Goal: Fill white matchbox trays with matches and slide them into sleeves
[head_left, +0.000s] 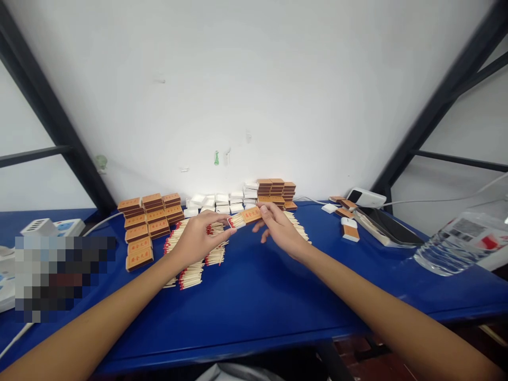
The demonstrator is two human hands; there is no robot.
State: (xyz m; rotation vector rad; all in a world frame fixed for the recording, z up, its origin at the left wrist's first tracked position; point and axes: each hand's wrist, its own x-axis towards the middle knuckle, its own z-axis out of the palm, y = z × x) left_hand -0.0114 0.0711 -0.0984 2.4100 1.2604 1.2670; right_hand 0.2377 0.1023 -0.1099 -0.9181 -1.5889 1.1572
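Both my hands meet above the blue table [254, 296] near its far side. My right hand [280, 227] pinches the orange sleeve of a matchbox [245, 217]. My left hand [198, 236] pinches the other end, where the tray full of red-tipped matches sticks out of the sleeve. Under and beside my left hand lie bundles of loose matches [192, 264]. More matches [298, 225] lie behind my right hand.
Stacked orange matchboxes stand at the left [151, 222] and at the back [275, 191]. White empty trays [220, 201] sit by the wall. A few boxes [348, 225], a phone [391, 225], a white charger [367, 197] and a plastic water bottle [456, 248] lie to the right.
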